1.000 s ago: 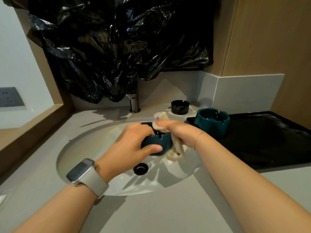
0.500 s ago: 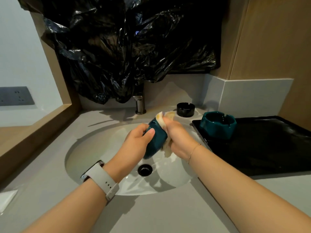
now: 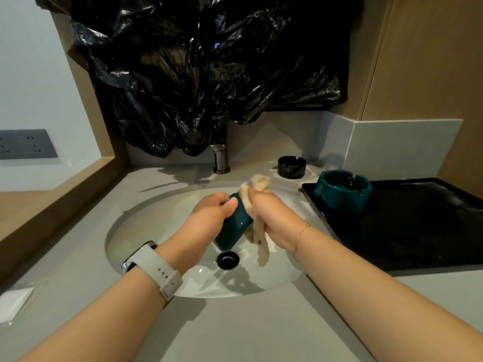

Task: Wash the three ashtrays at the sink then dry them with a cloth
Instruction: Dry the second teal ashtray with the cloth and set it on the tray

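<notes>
We've tipped the teal ashtray [image 3: 233,227] on its side over the sink [image 3: 146,231] since a second ago, left hand [image 3: 209,215] gripping it, right hand [image 3: 274,218] clutching the cloth [image 3: 257,239] against its inside, so wiping's underway.

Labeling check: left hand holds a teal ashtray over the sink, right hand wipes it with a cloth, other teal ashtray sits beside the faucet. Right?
Not quite. The head view shows the other teal ashtray on the black tray; the black ashtray sits near the faucet. The rest holds.

tap [image 3: 220,159] top hidden by black plastic [image 3: 198,74]
</notes>
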Demonstrator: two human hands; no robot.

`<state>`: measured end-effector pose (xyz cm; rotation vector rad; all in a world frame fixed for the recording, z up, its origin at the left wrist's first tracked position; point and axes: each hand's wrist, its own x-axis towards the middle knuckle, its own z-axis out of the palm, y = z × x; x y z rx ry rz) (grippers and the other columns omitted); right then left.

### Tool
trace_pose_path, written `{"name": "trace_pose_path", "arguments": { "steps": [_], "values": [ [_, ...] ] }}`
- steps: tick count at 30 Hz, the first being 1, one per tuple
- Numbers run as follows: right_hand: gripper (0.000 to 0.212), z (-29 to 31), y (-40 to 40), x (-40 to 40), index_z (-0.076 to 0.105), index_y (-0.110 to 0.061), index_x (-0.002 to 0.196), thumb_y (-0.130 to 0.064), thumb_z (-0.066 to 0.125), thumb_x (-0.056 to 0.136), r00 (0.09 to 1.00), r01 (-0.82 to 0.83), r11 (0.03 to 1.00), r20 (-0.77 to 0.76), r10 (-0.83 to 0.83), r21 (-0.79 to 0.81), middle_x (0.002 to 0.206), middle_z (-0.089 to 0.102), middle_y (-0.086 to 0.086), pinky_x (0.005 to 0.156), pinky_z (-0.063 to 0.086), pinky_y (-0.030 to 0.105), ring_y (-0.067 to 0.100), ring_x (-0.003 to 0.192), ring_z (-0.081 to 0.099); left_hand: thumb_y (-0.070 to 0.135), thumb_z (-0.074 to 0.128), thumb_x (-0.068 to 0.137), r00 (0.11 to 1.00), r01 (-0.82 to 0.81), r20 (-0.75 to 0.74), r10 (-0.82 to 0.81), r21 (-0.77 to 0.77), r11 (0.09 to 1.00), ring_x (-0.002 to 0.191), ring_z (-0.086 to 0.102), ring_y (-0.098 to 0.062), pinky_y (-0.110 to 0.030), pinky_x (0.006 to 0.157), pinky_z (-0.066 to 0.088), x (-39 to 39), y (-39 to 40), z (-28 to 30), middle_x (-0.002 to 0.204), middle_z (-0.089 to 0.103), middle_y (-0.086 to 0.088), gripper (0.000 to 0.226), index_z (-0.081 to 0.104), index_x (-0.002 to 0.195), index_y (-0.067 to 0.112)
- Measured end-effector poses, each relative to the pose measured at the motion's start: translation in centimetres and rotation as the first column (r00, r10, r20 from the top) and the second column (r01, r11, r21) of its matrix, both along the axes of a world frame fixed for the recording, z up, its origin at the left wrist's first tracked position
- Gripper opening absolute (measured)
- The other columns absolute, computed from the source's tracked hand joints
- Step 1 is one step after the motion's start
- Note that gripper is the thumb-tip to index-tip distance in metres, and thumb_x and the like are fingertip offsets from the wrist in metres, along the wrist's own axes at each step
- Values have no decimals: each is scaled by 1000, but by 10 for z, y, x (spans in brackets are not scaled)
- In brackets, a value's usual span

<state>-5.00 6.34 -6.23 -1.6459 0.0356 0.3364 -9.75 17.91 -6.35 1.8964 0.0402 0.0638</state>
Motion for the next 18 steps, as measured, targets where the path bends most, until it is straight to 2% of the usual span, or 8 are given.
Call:
{"name": "trace_pose_path", "arguments": {
  "steps": [3, 5, 7, 9, 12, 15, 17, 18],
  "values": [
    [18, 5, 3, -2, 57, -19, 90, -33, 50, 96, 987, 36, 993, 150, -53, 111, 73, 58, 5, 55, 42, 25, 18, 65, 57, 23, 48, 102, 999, 39, -16, -43, -225, 974, 94, 63, -26, -34, 81, 46, -1, 5, 2, 101, 69, -12, 25, 65, 109, 5],
    [16, 9, -4, 2, 61, -17, 86, -31, 57, 92, 987, 44, 975, 139, -75, 217, 73, 62, 5, 61, 47, 26, 19, 67, 60, 24, 47, 102, 993, 87, -43, -110, -364, 927, 101, 68, -27, -39, 91, 51, -2, 5, 5, 110, 73, -13, 30, 66, 117, 6],
    [21, 9, -9, 8, 65, -15, 81, -34, 58, 88, 997, 34, 967, 60, -51, 252, 73, 65, 7, 65, 49, 28, 22, 68, 62, 25, 46, 102, 991, 102, -36, -130, -429, 898, 103, 69, -29, -43, 92, 54, -1, 6, 7, 115, 72, -16, 33, 64, 121, 5],
    [29, 4, -12, 10, 72, -17, 77, -37, 54, 87, 999, 32, 961, -51, -19, 274, 75, 71, 9, 72, 53, 31, 26, 73, 66, 24, 44, 103, 995, 96, 10, -104, -464, 881, 95, 71, -25, -38, 85, 57, 0, 10, 10, 108, 73, -15, 32, 65, 118, 5],
    [43, -1, -7, 14, 72, -12, 105, -44, 49, 89, 992, 32, 933, -127, 15, 358, 102, 73, 14, 94, 51, 47, 34, 98, 66, 28, 42, 104, 998, 28, 61, 2, -490, 872, 84, 70, -18, -34, 79, 54, 0, 11, 15, 88, 76, -5, 33, 69, 103, 10],
    [40, 8, 9, 8, 58, -9, 108, -42, 38, 96, 989, 114, 977, -117, -94, 181, 112, 65, 17, 99, 44, 47, 37, 105, 59, 39, 44, 103, 972, -196, 29, 234, -451, 871, 71, 66, -19, -34, 74, 51, 5, 10, 12, 63, 71, 4, 37, 66, 83, 17],
    [36, 4, 13, 9, 40, -12, 123, -39, 36, 99, 980, 199, 979, 17, -200, 39, 101, 57, 9, 91, 40, 38, 27, 89, 56, 45, 50, 99, 963, -249, -47, 265, -528, 812, 69, 68, -23, -35, 72, 52, 8, 13, 8, 66, 73, 1, 36, 68, 85, 17],
    [35, 0, 12, 10, 32, -15, 123, -39, 39, 99, 960, 243, 970, 141, -244, 22, 94, 53, 5, 85, 42, 36, 19, 80, 53, 48, 53, 97, 966, -252, -109, 233, -579, 775, 70, 71, -24, -36, 72, 55, 8, 15, 6, 72, 76, -2, 37, 70, 88, 16]
  ]
}}
